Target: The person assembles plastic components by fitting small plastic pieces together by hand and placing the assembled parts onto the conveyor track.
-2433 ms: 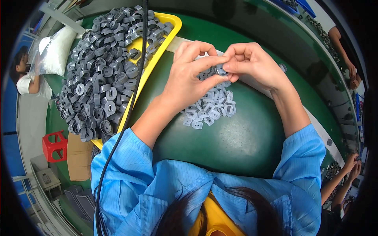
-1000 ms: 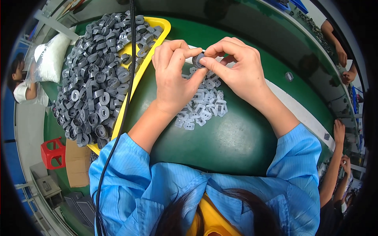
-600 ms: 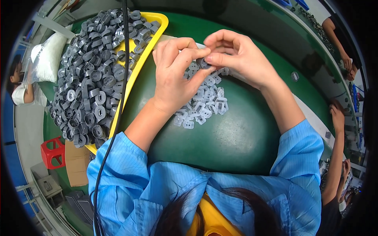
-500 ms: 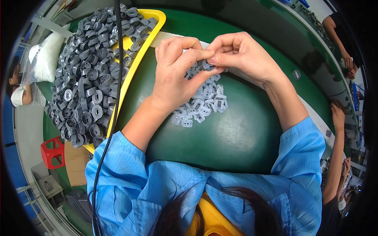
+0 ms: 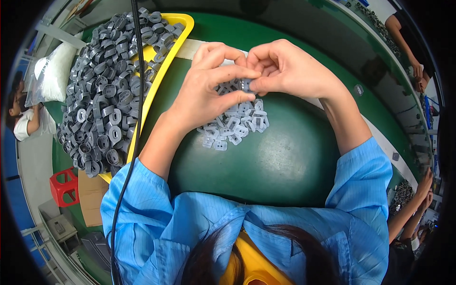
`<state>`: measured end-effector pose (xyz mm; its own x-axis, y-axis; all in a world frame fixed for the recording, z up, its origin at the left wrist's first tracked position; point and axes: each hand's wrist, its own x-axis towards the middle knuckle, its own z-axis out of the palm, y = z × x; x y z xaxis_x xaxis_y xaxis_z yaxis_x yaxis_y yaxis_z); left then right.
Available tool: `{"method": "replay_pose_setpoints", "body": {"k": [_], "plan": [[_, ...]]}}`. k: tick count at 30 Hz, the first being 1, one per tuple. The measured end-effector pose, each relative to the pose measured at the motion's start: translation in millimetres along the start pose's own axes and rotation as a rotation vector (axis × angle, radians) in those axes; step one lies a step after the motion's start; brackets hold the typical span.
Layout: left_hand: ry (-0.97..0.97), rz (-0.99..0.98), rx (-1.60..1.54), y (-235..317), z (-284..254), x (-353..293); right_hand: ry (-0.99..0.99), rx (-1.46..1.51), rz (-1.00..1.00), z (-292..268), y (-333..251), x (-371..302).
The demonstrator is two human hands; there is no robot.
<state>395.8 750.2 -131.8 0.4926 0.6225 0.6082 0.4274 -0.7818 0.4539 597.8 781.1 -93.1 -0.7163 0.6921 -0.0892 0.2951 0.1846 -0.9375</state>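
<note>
A small dark grey plastic part point(image 5: 246, 85) is up between my two hands, above the bench. My left hand point(image 5: 209, 78) has it between thumb and index finger, thumb below and index above. From the right, the thumb of my right hand point(image 5: 289, 69) presses against the same part, with its other fingers curled behind. Fingers cover much of the part, so its inner side is hard to see. Just below the hands lies a loose pile of small translucent plastic pieces point(image 5: 233, 124) with holes, on the green work surface point(image 5: 285, 156).
To the left, a yellow tray point(image 5: 159, 80) is heaped with grey oval plastic housings point(image 5: 102, 102). A black cable point(image 5: 139, 95) hangs across it. Beyond are a white bag point(image 5: 56, 71) and a red stool point(image 5: 64, 186). Co-workers' arms point(image 5: 412, 213) reach in at the right.
My left index finger and thumb have spread further apart around the part, showing more of it. The view has shifted slightly. A co-worker's arm at the right has moved lower.
</note>
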Motion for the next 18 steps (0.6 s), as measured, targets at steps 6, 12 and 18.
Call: {"method": "replay_pose_setpoints", "body": {"k": [6,12,18], "plan": [[0.200,-0.037,0.057,1.9,-6.7,5.0,0.133,0.452,-0.004,-9.9,7.7,3.3],[0.176,-0.047,-0.004,-1.2,-1.4,3.2,0.073,0.546,-0.016,-9.8,12.3,2.6],[0.214,0.073,0.135,-5.5,6.5,1.6,0.380,-0.323,-0.190,15.7,-7.6,-0.8]]}}
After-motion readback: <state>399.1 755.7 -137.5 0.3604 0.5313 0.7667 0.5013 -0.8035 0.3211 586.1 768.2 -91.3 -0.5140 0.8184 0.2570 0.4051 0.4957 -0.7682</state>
